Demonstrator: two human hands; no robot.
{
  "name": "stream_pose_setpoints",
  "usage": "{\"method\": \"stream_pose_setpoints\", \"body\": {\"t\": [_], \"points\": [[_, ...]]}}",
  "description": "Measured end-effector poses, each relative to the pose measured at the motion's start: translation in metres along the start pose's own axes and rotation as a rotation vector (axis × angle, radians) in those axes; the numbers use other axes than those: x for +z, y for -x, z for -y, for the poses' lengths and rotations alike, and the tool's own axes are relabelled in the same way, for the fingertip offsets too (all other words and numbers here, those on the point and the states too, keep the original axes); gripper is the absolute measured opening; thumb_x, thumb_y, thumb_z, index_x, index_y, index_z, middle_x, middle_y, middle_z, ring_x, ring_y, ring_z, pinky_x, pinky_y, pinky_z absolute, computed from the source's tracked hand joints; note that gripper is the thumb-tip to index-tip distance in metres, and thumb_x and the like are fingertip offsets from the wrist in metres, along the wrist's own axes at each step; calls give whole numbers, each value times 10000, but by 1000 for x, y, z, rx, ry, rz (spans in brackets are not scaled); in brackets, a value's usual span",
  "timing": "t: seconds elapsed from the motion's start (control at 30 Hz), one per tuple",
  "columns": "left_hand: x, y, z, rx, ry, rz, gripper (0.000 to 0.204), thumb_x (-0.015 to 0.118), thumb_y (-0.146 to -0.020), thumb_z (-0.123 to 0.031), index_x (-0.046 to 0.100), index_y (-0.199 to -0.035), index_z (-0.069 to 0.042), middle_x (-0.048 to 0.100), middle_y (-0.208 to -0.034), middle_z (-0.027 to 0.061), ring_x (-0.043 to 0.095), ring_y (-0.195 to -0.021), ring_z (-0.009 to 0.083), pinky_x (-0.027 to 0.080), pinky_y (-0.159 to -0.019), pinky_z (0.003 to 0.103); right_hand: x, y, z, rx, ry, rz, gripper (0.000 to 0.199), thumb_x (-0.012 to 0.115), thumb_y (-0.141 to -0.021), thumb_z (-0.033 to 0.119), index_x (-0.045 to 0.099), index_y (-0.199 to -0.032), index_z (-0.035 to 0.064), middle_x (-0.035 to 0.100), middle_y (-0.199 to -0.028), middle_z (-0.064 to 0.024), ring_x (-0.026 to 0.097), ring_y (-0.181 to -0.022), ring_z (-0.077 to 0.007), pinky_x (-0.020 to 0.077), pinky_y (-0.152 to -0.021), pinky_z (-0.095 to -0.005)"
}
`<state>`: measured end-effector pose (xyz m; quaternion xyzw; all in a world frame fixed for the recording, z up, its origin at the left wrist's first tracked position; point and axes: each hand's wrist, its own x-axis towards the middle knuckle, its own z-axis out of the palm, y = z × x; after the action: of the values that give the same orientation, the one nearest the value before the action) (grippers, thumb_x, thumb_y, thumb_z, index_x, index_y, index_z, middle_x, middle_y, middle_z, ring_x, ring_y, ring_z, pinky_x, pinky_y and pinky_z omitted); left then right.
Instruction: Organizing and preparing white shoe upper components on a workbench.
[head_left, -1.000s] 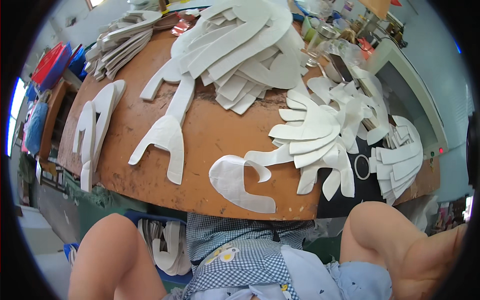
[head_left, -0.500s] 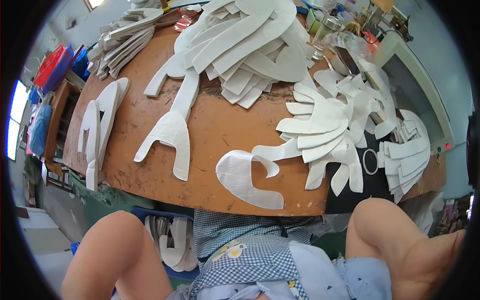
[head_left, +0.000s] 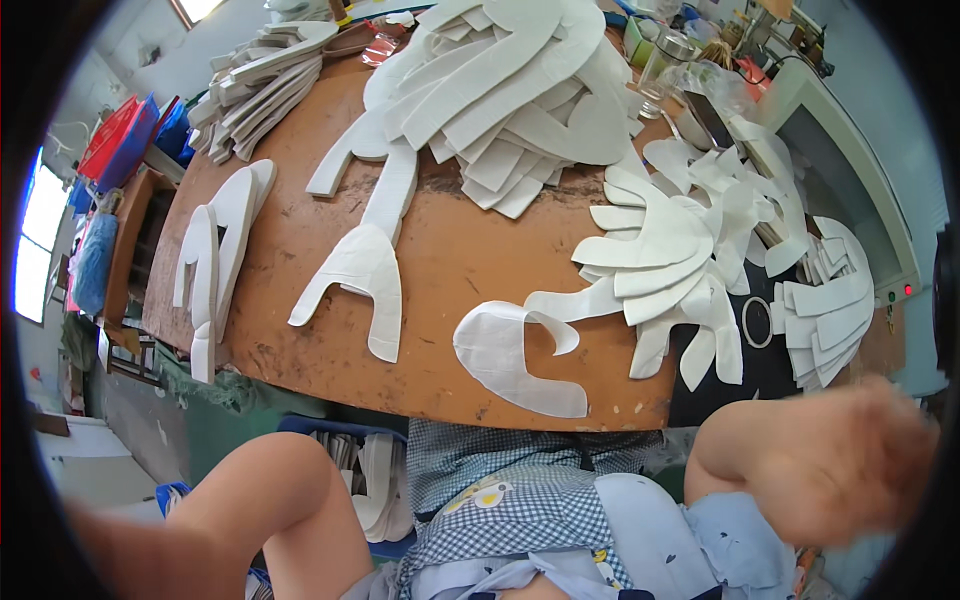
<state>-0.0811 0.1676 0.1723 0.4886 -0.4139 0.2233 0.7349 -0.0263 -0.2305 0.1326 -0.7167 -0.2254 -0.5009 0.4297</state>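
My right hand [head_left: 860,460] is raised at the right rim, just past the table's front right corner; motion smears its fingers. My left hand [head_left: 95,545] is at the lower left rim, dark and blurred, its fingers not readable. Neither visibly touches anything on the table. Nearest the front edge lies a thin white curved piece [head_left: 490,352], its one end curling up. Left of it lies a white forked piece [head_left: 365,262]. Fanned white pieces [head_left: 665,245] overlap at the right, beside a stack of white pieces [head_left: 830,310] by my right hand.
A large pile of thick white pieces [head_left: 520,95] fills the table's far middle. More white pieces lie at the left [head_left: 232,235] and far left [head_left: 265,85]. A pale ring [head_left: 757,322] rests on a black mat [head_left: 700,395]. Below the table stands a blue bin [head_left: 300,426] holding white pieces.
My right hand has come further into view and is blurred by motion. My left forearm now reaches out toward the lower left rim. The whole view has shifted slightly; the pieces look unmoved.
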Motion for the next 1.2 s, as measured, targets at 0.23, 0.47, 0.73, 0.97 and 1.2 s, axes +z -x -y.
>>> {"method": "stream_pose_setpoints", "body": {"t": [0.23, 0.47, 0.73, 0.97, 1.2], "points": [[32, 1, 164, -795, -797, 139, 286, 559, -945, -97, 611, -1212, -9, 667, -1114, 107, 647, -982, 193, 514, -853, 324, 80, 117, -22, 260, -11, 799, 225, 729, -754, 43, 653, -965, 48, 655, -938, -76, 638, -780, -239, 533, -682, -327], [43, 114, 223, -814, -1219, 110, 317, 784, -769, -112, 605, -1000, 10, 544, -1103, 140, 539, -1032, 303, 455, -913, 389, 110, 151, -28, 213, 215, 895, 208, 731, -763, 77, 651, -951, 42, 611, -954, -68, 606, -846, -236, 523, -674, -331], [47, 123, 235, -846, -1096, 17, 242, 774, -792, -90, 582, -905, 4, 599, -961, 89, 571, -909, 208, 479, -812, 353, 113, 157, -30, 282, 206, 849, 238, 707, -793, 92, 647, -1013, 21, 602, -998, -82, 615, -876, -254, 532, -693, -350], [68, 98, 213, -1123, -181, -452, 55, 629, -943, -37, 624, -945, 18, 655, -836, 41, 636, -738, 92, 521, -713, 219, 113, 136, -12, 451, -45, 712, 426, 700, -850, 103, 569, -1238, -12, 643, -1074, -158, 683, -863, -274, 566, -701, -345], [59, 82, 203, -642, -748, -77, 120, 671, -892, -40, 651, -983, 36, 652, -1080, 84, 596, -1054, 189, 474, -919, 355, 95, 121, -22, 1291, -698, 672, 285, 584, -944, 31, 580, -1222, -33, 683, -949, -79, 670, -786, -126, 545, -673, -263]]}}
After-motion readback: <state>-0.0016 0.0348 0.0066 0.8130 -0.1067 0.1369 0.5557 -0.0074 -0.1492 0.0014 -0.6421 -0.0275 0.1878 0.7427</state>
